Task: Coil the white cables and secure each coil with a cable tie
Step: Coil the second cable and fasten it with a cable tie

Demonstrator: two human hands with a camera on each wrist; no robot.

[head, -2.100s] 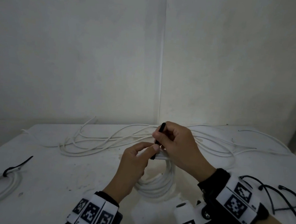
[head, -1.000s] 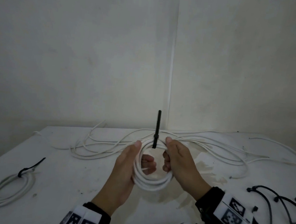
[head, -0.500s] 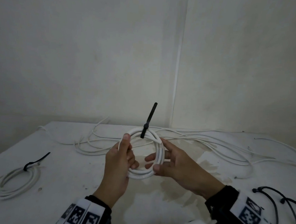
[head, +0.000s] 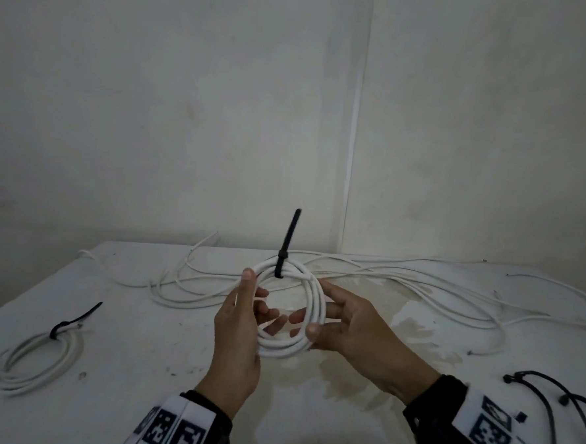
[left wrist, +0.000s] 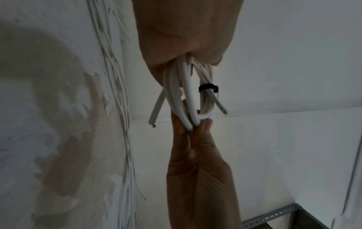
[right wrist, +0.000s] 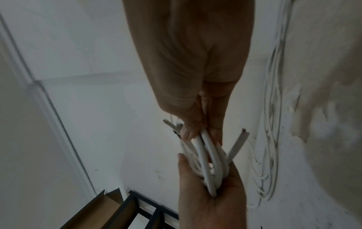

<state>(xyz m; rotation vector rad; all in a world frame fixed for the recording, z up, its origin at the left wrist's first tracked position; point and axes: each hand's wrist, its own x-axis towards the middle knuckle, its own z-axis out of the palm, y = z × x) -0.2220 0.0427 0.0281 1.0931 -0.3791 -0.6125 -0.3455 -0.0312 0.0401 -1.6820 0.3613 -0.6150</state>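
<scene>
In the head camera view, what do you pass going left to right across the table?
Tied coil → left hand → held coil → right hand → spare black cable ties.

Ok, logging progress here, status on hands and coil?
Left hand and right hand both grip the coil, held off the table. Black tie cinched, tail upright. Nothing in the way.
</scene>
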